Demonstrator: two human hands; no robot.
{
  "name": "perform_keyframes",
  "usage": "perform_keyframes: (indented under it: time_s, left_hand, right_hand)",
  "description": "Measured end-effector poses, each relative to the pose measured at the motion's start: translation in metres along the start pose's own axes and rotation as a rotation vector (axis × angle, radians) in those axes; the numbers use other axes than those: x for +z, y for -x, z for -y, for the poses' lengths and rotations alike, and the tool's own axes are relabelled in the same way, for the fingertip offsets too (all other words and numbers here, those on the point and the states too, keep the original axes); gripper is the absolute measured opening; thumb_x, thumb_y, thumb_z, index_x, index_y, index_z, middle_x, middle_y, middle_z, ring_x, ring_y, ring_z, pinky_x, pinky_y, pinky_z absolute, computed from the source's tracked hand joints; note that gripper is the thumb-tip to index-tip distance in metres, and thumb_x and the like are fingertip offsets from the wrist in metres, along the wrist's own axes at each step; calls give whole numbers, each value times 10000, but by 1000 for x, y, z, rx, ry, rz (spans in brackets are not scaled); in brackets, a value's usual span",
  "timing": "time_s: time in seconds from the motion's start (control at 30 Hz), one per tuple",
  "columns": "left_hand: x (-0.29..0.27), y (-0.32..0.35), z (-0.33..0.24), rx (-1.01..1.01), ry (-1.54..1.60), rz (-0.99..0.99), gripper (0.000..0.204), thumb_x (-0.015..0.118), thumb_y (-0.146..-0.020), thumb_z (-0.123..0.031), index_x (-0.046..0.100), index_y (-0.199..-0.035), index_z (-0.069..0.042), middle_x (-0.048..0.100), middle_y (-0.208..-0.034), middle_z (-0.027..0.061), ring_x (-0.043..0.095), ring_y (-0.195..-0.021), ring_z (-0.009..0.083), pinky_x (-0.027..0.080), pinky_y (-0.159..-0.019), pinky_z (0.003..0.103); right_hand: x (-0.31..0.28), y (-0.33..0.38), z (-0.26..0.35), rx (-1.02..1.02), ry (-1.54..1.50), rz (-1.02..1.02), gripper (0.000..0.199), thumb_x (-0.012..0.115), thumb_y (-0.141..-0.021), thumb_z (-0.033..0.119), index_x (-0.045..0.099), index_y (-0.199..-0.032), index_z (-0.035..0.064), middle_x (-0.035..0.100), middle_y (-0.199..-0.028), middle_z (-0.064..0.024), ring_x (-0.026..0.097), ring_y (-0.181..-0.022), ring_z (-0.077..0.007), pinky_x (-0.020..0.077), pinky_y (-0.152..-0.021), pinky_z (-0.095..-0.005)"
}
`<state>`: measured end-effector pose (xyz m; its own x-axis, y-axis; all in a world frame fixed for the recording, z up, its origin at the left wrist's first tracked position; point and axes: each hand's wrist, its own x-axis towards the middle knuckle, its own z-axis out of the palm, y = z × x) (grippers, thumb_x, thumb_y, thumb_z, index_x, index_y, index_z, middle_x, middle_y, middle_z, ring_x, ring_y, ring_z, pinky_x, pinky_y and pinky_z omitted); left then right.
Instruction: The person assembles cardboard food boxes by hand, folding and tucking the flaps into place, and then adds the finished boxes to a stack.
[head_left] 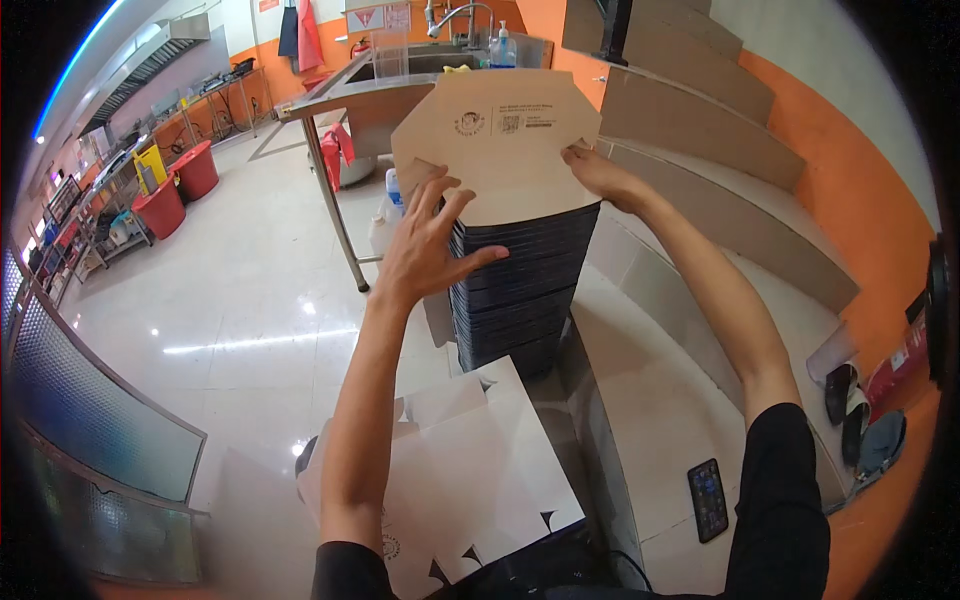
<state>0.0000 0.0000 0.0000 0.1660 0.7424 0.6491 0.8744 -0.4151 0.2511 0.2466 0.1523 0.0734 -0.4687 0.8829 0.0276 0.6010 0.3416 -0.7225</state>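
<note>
A tall stack of dark, nested cardboard pieces stands before me. On its top is a light brown cardboard box blank with cut corners, a dark printed logo and a small square code. My right hand grips the blank's right corner, fingers curled at the fold there. Next to its left corner, my left hand is open with fingers spread and the thumb pointing right across the stack's front; whether the fingertips touch the blank is hard to tell. Below, nearer me, lie flat pale cardboard sheets with notched edges, partly behind my left forearm.
Tiled stairs rise on the right, with a phone on a low step. A steel sink counter stands beyond the stack. Red tubs are at the far left, and a glass-panelled frame is at the near left.
</note>
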Motion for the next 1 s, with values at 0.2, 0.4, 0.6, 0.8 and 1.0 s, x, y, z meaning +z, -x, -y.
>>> perform_keyframes:
  time_s: [0.2, 0.4, 0.6, 0.8, 1.0]
  left_hand:
    - [-27, -4, -45, 73, -115, -83, 1092, 787, -688, -645, 272, -1541, -197, 195, -1607, 202, 230, -1473, 392, 244, -1201, 537]
    - [-166, 56, -113, 73, 144, -191, 930, 794, -778, -474, 355, -1512, -110, 350, -1536, 230, 351, -1411, 421, 333, -1141, 478]
    - [-139, 229, -156, -581, -231, -177, 842, 827, -774, -211, 389, -1456, 16, 454, -1436, 248, 453, -1300, 427, 376, -1084, 459]
    - [-88, 343, -185, -974, -113, -171, 904, 826, -781, -182, 311, -1479, 73, 435, -1413, 282, 442, -1305, 432, 375, -1081, 474]
    - [-81, 346, -188, -890, -269, -136, 915, 830, -768, -142, 309, -1498, 40, 420, -1415, 265, 461, -1276, 425, 392, -1063, 470]
  right_hand:
    - [-17, 36, 5, 91, -97, -111, 530, 356, -1034, 488, 553, -1310, 80, 641, -1135, -64, 600, -956, -184, 489, -846, -341]
    - [37, 203, -25, -190, -383, -488, 322, 573, -1002, 293, 611, -1016, -26, 649, -858, -58, 608, -805, -154, 485, -728, -281]
    - [192, 328, -89, 66, -117, -215, 643, 740, -879, 357, 518, -1295, -80, 558, -1161, -189, 586, -1066, -296, 506, -882, -378]
    - [226, 332, -93, -82, 139, -95, 817, 772, -828, 367, 418, -1389, -109, 549, -1184, -250, 560, -1131, -408, 468, -968, -445]
    - [222, 343, -90, -119, 10, -137, 689, 800, -811, 209, 496, -1357, -83, 566, -1154, -218, 602, -1044, -377, 492, -918, -403]
